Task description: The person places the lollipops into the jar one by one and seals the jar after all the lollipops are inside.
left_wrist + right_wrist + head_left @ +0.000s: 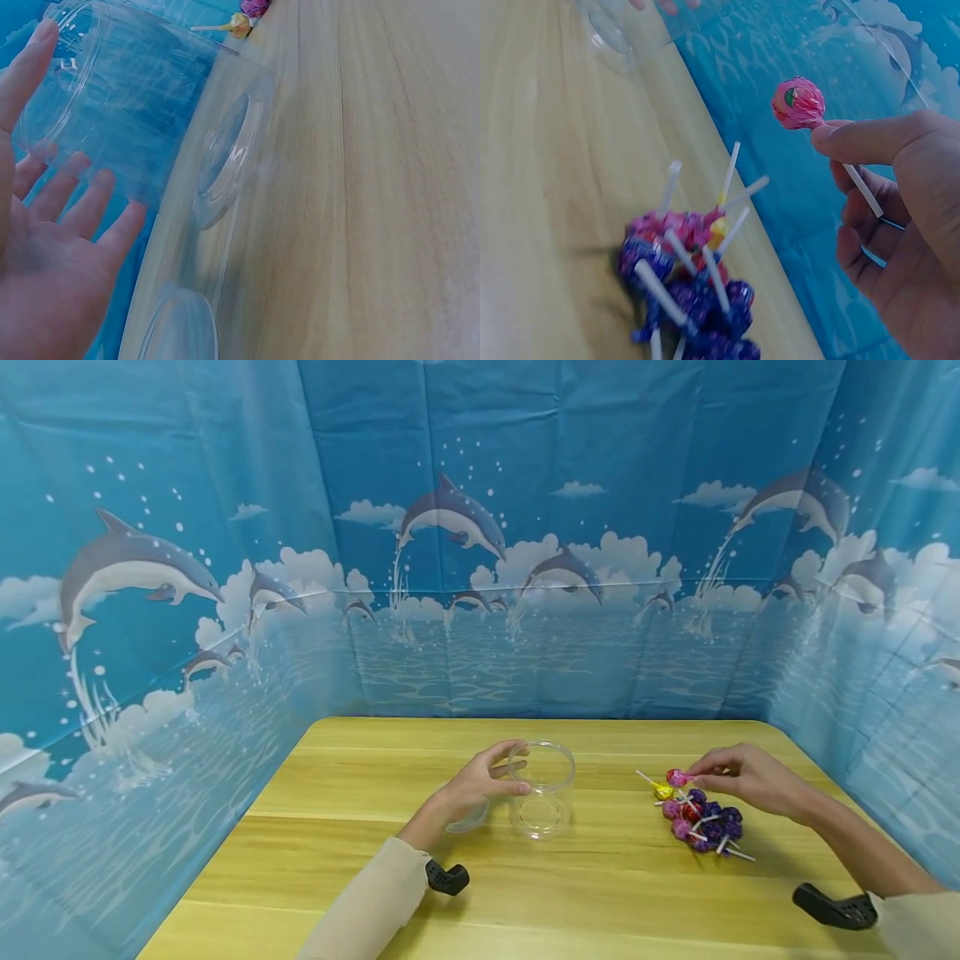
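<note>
My left hand (pixel 474 789) holds a clear plastic jar (pixel 542 814) near its rim, thumb and fingers spread around its side. The jar stands upright on the table, with nothing visible inside it. To the right, my right hand (pixel 759 781) pinches a pink-wrapped lollipop (pixel 798 103) by its stick, close below the candy, raised above the pile. Under it lies a heap of lollipops (pixel 708 827) in purple, pink and red wrappers, their white sticks pointing various ways. A yellow lollipop (pixel 663 791) lies at the heap's far left edge.
A clear round lid (pixel 180 330) lies on the wooden table (pixel 360 877), left of the jar and partly behind my left hand. Blue dolphin-printed curtains (pixel 495 652) hang along the table's back and sides.
</note>
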`<action>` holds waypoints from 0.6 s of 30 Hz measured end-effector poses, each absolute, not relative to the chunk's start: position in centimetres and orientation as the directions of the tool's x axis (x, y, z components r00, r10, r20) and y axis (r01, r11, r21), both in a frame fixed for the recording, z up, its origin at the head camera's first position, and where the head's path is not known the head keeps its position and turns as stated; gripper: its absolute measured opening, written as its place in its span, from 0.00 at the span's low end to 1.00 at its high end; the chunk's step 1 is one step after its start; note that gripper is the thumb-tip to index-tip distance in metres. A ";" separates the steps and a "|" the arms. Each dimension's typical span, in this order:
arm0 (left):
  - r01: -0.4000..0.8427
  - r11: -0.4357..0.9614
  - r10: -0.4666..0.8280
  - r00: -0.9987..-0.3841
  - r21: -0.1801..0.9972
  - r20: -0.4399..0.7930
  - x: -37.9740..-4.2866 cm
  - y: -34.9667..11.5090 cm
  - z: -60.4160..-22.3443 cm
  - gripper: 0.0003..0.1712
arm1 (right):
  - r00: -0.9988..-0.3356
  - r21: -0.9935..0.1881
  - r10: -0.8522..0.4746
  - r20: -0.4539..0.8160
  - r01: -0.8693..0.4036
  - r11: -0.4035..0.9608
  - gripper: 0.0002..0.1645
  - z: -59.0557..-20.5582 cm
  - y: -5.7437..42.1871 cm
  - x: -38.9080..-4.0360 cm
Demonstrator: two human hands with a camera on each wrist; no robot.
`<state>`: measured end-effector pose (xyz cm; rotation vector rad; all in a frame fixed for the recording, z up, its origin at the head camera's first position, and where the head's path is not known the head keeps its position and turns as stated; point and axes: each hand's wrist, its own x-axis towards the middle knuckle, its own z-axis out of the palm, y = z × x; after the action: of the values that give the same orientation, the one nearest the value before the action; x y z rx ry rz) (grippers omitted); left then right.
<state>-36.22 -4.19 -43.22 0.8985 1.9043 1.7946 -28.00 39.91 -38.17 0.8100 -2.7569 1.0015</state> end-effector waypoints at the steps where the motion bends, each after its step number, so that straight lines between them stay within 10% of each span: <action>1: 0.191 -0.018 0.669 -0.727 0.981 0.154 -36.2 -4.2 -43.2 0.44 | -0.857 -0.568 -0.442 0.265 -0.510 0.646 0.10 -37.9 39.6 -28.2; 18: 0.201 -0.028 0.682 -0.713 0.979 0.166 -36.6 -4.2 -43.7 0.39 | -0.835 -0.560 -0.485 0.262 -0.540 0.628 0.10 -34.2 31.4 -31.3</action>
<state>-36.64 -4.15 -43.71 0.9247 1.8879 1.7914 -31.31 31.45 -34.17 0.8698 -2.7566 0.9918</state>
